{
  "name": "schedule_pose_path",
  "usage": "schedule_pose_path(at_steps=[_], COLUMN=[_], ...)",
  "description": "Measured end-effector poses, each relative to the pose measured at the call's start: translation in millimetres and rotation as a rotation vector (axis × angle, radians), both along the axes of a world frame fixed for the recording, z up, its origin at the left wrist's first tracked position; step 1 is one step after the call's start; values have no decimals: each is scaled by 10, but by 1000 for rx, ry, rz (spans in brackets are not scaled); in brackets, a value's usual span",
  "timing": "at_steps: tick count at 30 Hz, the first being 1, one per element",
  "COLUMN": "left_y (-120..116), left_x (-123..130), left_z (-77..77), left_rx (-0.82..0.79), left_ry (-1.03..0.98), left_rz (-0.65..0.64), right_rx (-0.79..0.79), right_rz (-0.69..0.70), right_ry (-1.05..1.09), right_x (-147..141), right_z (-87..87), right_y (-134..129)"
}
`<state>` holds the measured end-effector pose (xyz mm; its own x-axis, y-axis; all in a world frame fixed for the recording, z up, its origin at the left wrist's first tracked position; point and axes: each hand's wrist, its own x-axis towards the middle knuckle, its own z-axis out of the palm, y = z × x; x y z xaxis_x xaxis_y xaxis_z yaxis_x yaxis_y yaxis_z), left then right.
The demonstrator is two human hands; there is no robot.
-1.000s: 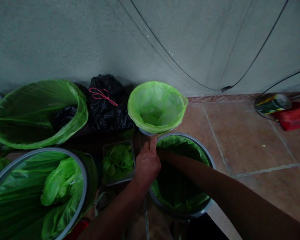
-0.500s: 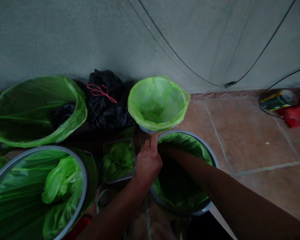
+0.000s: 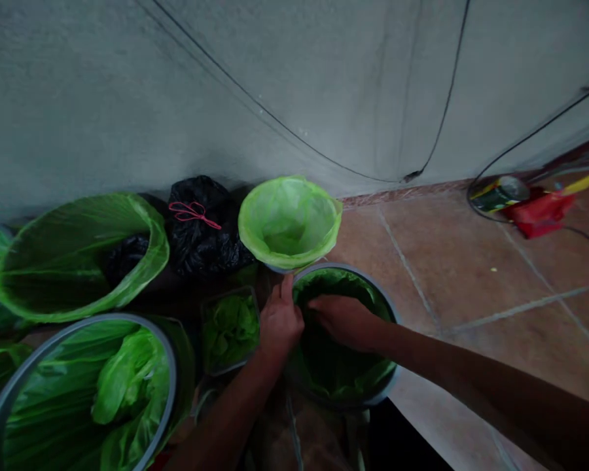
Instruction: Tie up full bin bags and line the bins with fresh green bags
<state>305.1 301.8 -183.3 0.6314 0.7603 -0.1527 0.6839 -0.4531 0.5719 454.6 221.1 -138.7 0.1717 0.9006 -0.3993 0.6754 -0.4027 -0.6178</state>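
Note:
In front of me stands a round bin with a grey rim (image 3: 395, 314), lined with a green plastic bag (image 3: 368, 288). My left hand (image 3: 281, 322) is closed over the bin's left edge, its thumb side along the rim. Inside the mouth is my right hand (image 3: 344, 320), fingers drawn together by the left inner wall of the bag. Shadow hides whether those fingertips pinch the plastic. Just behind this bin, a smaller bin with a pale green liner (image 3: 294, 216) stands by the wall.
Left of me are a large grey-rimmed bin (image 3: 173, 366) with a green liner and another green-lined bin (image 3: 160, 252). A black bag (image 3: 206, 245) and a clear box of green plastic (image 3: 230, 327) lie between. A can (image 3: 500, 193), red object (image 3: 540, 212) and cable (image 3: 451, 85) are right.
My right hand has risen from deep inside the bin and now shows near its mouth. My left hand stays on the rim. The view has shifted to the right.

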Motion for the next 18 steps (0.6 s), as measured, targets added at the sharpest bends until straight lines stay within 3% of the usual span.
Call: schedule_pose_path(at_steps=[2, 4, 6, 8, 11, 14, 16, 18], left_y=[52, 135, 215, 240, 105, -150, -283, -350], left_x=[-22, -81, -185, -320, -522, -643, -639, -538], left_z=[70, 195, 346, 472, 546, 550, 605, 716], left_rx=[-48, -109, -147, -173, -336, -454, -317, -70], left_ry=[-85, -137, -107, -11, 194, 255, 278, 301], left_rz=[-10, 6, 58, 102, 103, 48, 55, 61], right_rx=[133, 200, 118, -5, -76, -53, -45, -41], right_rz=[-110, -348, -571, -720, -751, -715, -718, -729], right_ry=[-152, -335, -364, -200, 14, -16, -17, 11], right_x=[144, 296, 386, 379, 236, 96, 63, 69], right_z=[156, 244, 210, 76, -144, -236, -240, -242], right_y=[-235, -577, -914, -1158, -1312, -1330, -1335, -1352])
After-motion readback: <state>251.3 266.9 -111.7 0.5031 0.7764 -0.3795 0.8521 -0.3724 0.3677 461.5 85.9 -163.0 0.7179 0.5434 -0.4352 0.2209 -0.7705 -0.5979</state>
